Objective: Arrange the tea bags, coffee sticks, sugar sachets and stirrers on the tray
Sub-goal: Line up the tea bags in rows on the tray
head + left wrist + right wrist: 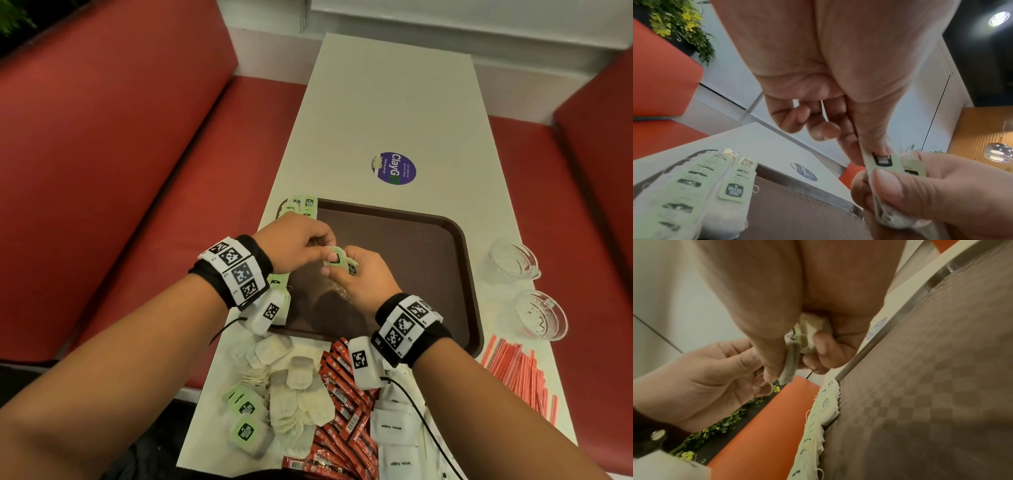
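Note:
Over the brown tray (411, 240), both hands meet on tea bags with green tags. My left hand (327, 253) pinches the tag of one tea bag (339, 256), seen close up in the left wrist view as the tea bag (882, 160). My right hand (343, 266) grips a small bundle of tea bags (807, 335) between thumb and curled fingers. A row of tea bags (301, 205) lies along the tray's left edge. Loose tea bags (291, 387), red coffee sticks (342, 411), white sugar sachets (394, 428) and striped stirrers (520, 377) lie on the table near me.
Two glass cups (513, 260) (537, 315) stand right of the tray. A purple round sticker (394, 168) marks the white table beyond the tray. Red bench seats (137, 171) flank the narrow table on both sides.

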